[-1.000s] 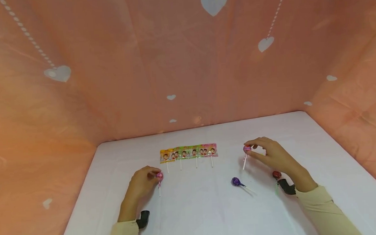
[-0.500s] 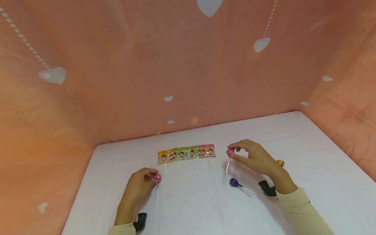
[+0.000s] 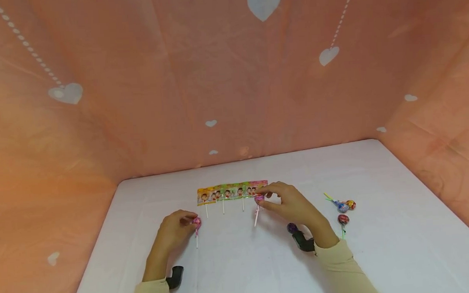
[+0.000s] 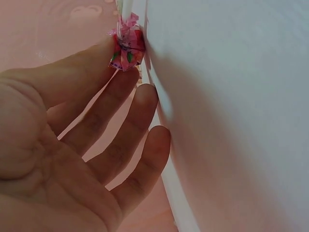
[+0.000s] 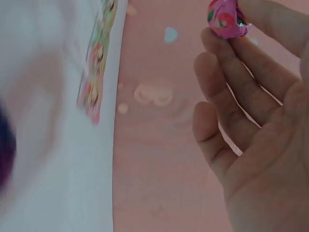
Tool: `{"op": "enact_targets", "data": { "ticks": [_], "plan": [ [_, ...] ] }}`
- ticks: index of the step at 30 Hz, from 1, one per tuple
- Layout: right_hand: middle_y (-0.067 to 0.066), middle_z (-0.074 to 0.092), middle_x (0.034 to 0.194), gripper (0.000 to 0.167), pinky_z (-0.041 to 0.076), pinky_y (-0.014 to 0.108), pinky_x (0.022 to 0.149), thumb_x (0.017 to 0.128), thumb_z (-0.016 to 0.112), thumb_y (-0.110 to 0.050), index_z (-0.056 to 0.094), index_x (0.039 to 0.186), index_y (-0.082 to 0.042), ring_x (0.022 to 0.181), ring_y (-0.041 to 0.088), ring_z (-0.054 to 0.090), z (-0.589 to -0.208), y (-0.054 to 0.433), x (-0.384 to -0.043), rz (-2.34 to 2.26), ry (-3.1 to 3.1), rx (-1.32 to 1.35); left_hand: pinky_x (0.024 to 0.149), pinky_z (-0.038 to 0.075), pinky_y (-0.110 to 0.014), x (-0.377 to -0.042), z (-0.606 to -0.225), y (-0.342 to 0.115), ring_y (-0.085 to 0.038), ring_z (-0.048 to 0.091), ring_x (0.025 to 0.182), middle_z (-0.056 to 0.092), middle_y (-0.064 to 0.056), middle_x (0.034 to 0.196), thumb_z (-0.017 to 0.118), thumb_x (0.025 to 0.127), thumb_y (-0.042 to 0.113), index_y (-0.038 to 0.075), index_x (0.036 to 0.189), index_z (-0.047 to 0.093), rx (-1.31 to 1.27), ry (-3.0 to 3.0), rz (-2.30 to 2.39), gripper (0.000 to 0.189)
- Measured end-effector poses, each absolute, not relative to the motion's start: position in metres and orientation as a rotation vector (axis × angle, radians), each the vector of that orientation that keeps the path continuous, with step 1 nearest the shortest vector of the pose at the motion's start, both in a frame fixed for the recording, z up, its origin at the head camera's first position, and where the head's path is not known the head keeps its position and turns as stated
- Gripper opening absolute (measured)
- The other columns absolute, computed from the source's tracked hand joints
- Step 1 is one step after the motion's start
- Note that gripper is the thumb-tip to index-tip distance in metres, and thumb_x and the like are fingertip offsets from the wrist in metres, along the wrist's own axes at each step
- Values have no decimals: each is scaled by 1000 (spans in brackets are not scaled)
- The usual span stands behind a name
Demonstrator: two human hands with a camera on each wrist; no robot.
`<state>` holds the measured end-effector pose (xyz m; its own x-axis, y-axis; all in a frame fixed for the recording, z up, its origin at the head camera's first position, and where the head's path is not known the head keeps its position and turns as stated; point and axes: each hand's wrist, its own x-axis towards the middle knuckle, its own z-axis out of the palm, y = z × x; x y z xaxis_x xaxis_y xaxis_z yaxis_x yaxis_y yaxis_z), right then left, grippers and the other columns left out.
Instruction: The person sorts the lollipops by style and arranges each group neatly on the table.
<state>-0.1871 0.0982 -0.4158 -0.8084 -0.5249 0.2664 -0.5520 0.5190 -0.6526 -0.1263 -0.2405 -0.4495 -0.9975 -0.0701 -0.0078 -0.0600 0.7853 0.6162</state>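
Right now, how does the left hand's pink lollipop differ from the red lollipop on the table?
Hold: the pink lollipop is pinched by the left hand; the red lollipop lies untouched on the table.
Stick: pink's is white, red's is green.
Shared: round heads, sticks pointing toward the person.

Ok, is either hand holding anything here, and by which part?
Yes, both: the left hand pinches a pink lollipop by its wrapped head, and the right hand pinches a second pink lollipop, also by the head.
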Motion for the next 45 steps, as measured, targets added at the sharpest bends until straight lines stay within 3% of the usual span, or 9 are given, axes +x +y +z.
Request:
{"op": "enact_targets", "data": {
  "ticks": [9, 15, 20, 30, 45],
  "plan": [
    [-10, 70, 112, 29, 53, 41, 88, 92, 71, -30, 70, 120, -20, 101, 13, 62, -409, 60, -182, 1235, -2681, 1066, 86, 51, -48, -124, -447, -239, -23, 65, 94, 73, -5, 96, 77, 84, 12, 10, 109, 74, 143, -2994, -988, 25],
    [-4, 71, 114, 29, 53, 43, 95, 93, 70, -28, 70, 120, -17, 105, 18, 64, -401, 29, -180, 1248, -2637, 1134, 83, 51, -46, -121, -446, -238, -23, 64, 90, 73, -6, 95, 77, 84, 12, 10, 108, 74, 135, -2989, -958, 24],
    [-3, 72, 114, 30, 52, 42, 93, 92, 70, -28, 70, 120, -16, 102, 17, 64, -405, 10, -180, 1267, -2634, 1117, 83, 52, -46, -123, -443, -236, -23, 64, 91, 73, -6, 96, 77, 84, 13, 11, 107, 75, 130, -2988, -962, 23],
    [-7, 73, 109, 27, 50, 27, 84, 92, 70, -31, 71, 116, -19, 98, 13, 64, -433, -24, -184, 1205, -2750, 1085, 78, 51, -42, -123, -444, -241, -22, 66, 89, 74, -5, 92, 78, 83, 14, 11, 103, 76, 71, -2973, -983, 21],
    [-7, 73, 98, 17, 49, 25, 80, 89, 72, -26, 74, 106, -22, 86, 6, 60, -454, -39, -182, 1078, -2868, 1036, 74, 51, -38, -122, -445, -239, -18, 67, 84, 75, -5, 92, 78, 83, 14, 11, 102, 76, 119, -2972, -1018, 20]
  ]
}}
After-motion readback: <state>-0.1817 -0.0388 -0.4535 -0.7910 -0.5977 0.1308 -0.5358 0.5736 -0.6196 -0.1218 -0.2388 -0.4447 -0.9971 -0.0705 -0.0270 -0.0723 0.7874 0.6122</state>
